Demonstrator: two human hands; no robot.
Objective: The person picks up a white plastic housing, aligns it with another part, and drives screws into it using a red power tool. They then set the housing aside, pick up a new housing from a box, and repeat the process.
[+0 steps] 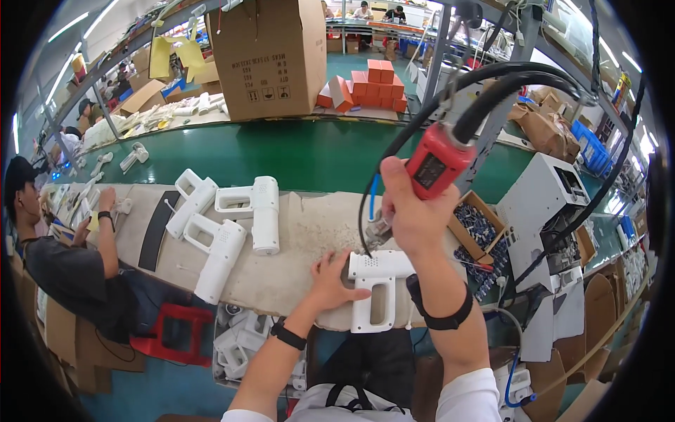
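"Where's the white housing (383, 266)?"

"Just right of the left hand (332, 283), lying flat, its looped handle toward the person's body."

"Is the left hand gripping it?"

"No, its fingers are spread against the housing's left end, the thumb resting by the handle."

"And the right hand (422, 211)?"

"Apart from the left, raised above the housing and wrapped around a red driver (441, 162). I can't tell whether the driver's tip touches."

"What else is near?"

"Three more housings (266, 221) left of the left hand; a box (467, 243) right of the right."
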